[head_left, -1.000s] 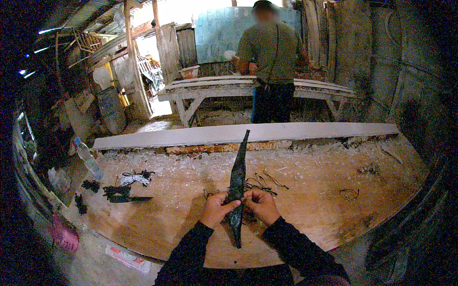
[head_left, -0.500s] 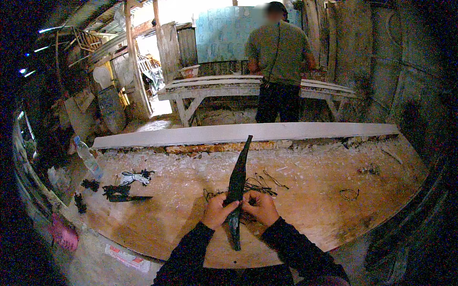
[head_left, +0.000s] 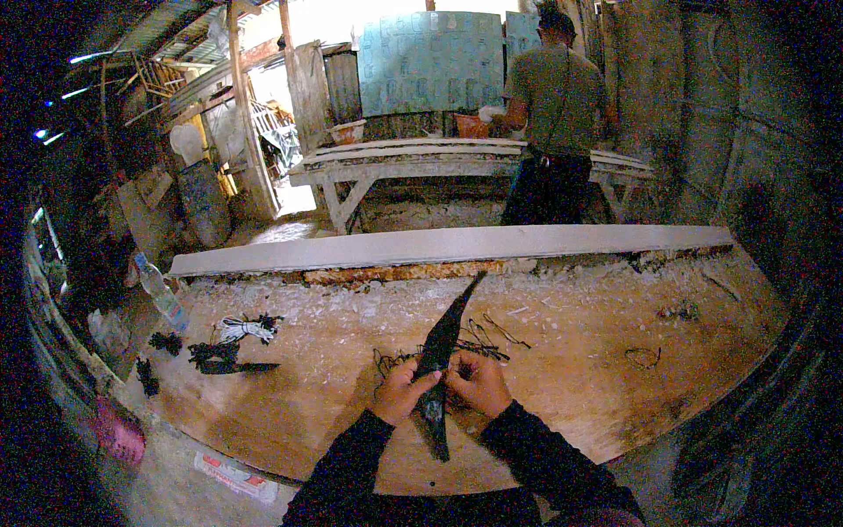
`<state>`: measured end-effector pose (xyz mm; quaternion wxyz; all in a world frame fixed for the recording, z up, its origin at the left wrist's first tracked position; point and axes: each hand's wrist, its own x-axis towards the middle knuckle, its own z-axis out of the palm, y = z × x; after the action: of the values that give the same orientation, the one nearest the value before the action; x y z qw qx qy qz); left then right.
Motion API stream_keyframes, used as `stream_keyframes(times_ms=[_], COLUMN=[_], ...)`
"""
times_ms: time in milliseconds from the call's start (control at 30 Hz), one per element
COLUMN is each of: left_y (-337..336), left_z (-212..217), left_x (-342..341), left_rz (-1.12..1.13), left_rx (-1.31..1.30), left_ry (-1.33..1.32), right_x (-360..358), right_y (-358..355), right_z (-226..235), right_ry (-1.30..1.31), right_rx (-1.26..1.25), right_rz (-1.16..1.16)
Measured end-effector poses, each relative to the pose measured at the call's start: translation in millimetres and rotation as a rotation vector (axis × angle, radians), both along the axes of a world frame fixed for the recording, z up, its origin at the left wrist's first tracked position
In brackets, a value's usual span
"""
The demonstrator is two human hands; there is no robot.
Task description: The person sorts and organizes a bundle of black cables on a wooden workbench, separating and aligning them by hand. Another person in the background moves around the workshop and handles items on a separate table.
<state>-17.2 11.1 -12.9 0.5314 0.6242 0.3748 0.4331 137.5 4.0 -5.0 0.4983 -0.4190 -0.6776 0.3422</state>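
On the dusty plywood table [head_left: 615,386], left hand [head_left: 402,393] and right hand [head_left: 479,384] pinch a tapering black strip [head_left: 443,338].

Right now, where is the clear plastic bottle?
In the head view the plastic bottle stands at the far left edge of the wooden table, left of the white bundle of cord and well away from both hands.

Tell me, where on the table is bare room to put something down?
The right part of the table is mostly bare, between the right hand and a small wire loop. Another free patch lies between the left hand and the dark scraps. It is crowded around the dark strip, among tangled wires, and along the plank, where crumbs lie.
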Motion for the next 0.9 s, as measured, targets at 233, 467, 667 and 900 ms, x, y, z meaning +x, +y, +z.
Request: stream_keyframes(times_ms=[233, 467, 667, 900], left_y=[-11, -2, 14, 38], left_z=[22, 21, 2, -11], left_x=[0, -1, -16, -66], left_rz=[0.065, 0.014, 0.067, 0.392], left_rx=[-0.097, -0.028, -0.155, -0.216], left_ry=[-0.068, -0.156, -0.515, -0.955], right_x=[4, 10, 5, 9], right_y=[11, 7, 10, 1], right_z=[-16, -7, -13, 13], right_ry=[0.093, -0.200, -0.086, -0.336], right_rx=[-0.112, -0.039, -0.002, -0.150], right_rz=[0.146, -0.043, -0.072, -0.126])
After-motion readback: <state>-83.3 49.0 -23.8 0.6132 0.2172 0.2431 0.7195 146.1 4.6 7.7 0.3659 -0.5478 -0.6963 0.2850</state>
